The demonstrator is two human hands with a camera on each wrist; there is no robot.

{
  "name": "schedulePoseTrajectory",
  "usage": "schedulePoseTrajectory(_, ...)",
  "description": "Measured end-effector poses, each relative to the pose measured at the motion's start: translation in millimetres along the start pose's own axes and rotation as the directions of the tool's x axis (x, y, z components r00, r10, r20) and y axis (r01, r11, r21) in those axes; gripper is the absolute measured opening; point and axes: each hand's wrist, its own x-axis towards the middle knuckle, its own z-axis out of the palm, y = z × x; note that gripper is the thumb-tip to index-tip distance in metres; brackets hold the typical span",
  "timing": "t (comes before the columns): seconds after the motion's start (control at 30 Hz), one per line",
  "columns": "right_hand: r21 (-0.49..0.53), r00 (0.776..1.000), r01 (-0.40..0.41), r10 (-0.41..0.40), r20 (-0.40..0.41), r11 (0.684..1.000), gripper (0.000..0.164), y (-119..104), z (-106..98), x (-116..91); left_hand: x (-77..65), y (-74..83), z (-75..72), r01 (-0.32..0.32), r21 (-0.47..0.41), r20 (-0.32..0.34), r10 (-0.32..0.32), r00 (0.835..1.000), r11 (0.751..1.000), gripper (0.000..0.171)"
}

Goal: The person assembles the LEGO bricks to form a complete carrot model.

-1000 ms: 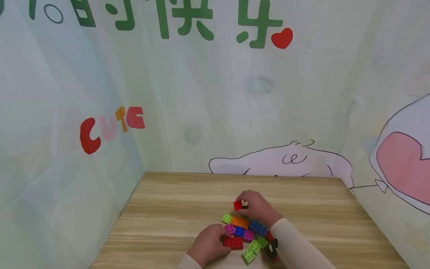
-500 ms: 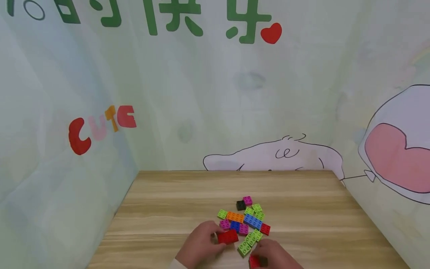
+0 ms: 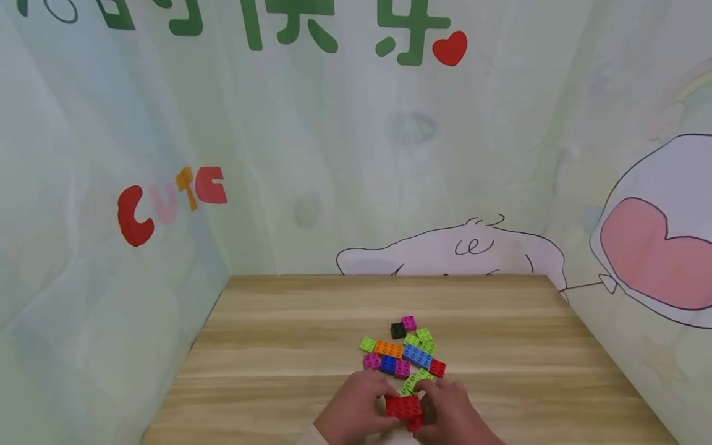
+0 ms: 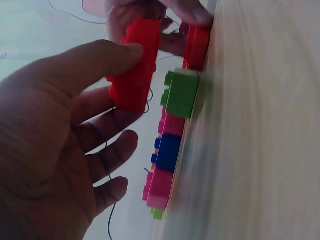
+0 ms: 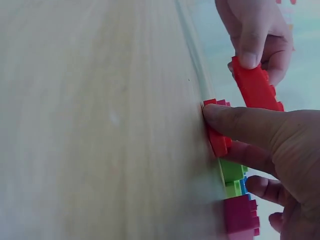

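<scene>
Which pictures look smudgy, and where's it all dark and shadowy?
Head view: evenly lit, studs visible on the orange rectangular plastic block; left wrist view: wood-grain tabletop smeary, palm of the left hand dim; right wrist view: tabletop soft and hazy, dark shadow beside the dark-pink studded plastic block.

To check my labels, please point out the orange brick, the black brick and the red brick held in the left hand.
Orange brick (image 3: pixel 389 349), head view, studded top.
Black brick (image 3: pixel 398 330), head view, top.
Held-up red brick (image 4: pixel 132 82), left wrist view, side facing camera.
</scene>
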Motion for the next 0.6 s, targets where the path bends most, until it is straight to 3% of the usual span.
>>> schedulePoseTrajectory(0.27, 0.046, 0.999, -0.009, 0.011, -0.04, 0.999, 0.07, 1.0, 6.4, 3.2, 10.0, 10.4, 9.8, -0.013, 0.156, 0.04, 0.007, 0.999, 0.988, 0.02)
schedulePoseTrajectory(0.4, 0.009, 0.998, 0.025, -0.024, -0.054, 1.0, 0.066, 0.4, 8.8, 3.5, 9.8, 14.3, 11.1, -0.001, 0.186, 0.047, -0.008, 0.999, 0.983, 0.02)
schedulePoseTrajectory(0.6, -0.014, 0.995, 0.07, -0.071, -0.067, 0.997, 0.06, 0.0, 12.9, 0.9, 7.5, 17.7, 13.7, -0.034, 0.192, 0.038, 0.027, 0.999, 0.981, 0.022)
